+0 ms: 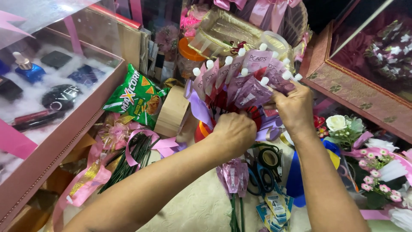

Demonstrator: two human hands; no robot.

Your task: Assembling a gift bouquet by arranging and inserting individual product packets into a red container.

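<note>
Hands: both of the person's own, raised over the middle of the cluttered table.
Left hand (234, 131): curled shut at the base of the sachet bouquet, fingers tucked under and hidden, so what exactly they pinch cannot be told.
Right hand (295, 107): fingers closed on the right side of the bouquet, pinching one of the sachets near its lower edge.
Sachet bouquet (249, 77): a fan of pink and mauve cream sachets with white screw caps, upright, held above the table's middle between the two hands; purple ribbon hangs beside it.
Snack bag (135, 96): green crinkled packet with orange triangles printed on it, lying tilted left of the bouquet, against the pink box.
Pink display box (56, 141): along the left edge, clear lid, white fluff inside with dark compacts and a blue bottle.
Green wires (128, 161): a bundle lying near the left forearm, among pink ribbon loops.
Tape roll (270, 158): dark, just under the right wrist, with blue-handled scissors (262, 178) touching it.
Loose sachets (234, 174): a pink bunch on green stems, near the front edge.
Artificial flowers (343, 126): white and pink, at the right edge.
</note>
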